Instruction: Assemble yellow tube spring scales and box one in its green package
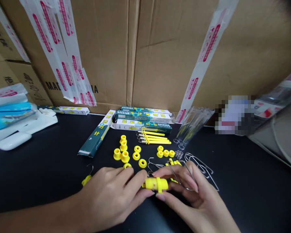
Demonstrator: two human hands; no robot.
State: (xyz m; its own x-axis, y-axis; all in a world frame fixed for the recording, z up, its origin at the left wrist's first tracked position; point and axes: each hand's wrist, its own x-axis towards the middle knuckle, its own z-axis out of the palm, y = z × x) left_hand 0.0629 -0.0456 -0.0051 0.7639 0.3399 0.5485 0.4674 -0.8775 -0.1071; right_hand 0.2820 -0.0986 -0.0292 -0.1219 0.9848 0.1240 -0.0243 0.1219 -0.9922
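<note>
Left hand [109, 197] and right hand [181, 194] both curled, fingers closed on a yellow plastic spool [155, 183], held between them just above the black tabletop [34, 171]. A bent wire [174, 174] passes by the right fingers (grip on it unclear). Just ahead: yellow rings [142, 163], wire hooks [153, 165], yellow rods [154, 138], green boxes [143, 126].

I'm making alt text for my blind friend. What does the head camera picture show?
A left hand and a right hand hold a yellow plastic tube over a black tabletop. Yellow plastic rings, yellow rods and bent steel wire clips lie nearby, before green-and-white cartons and a taped cardboard box.
</note>
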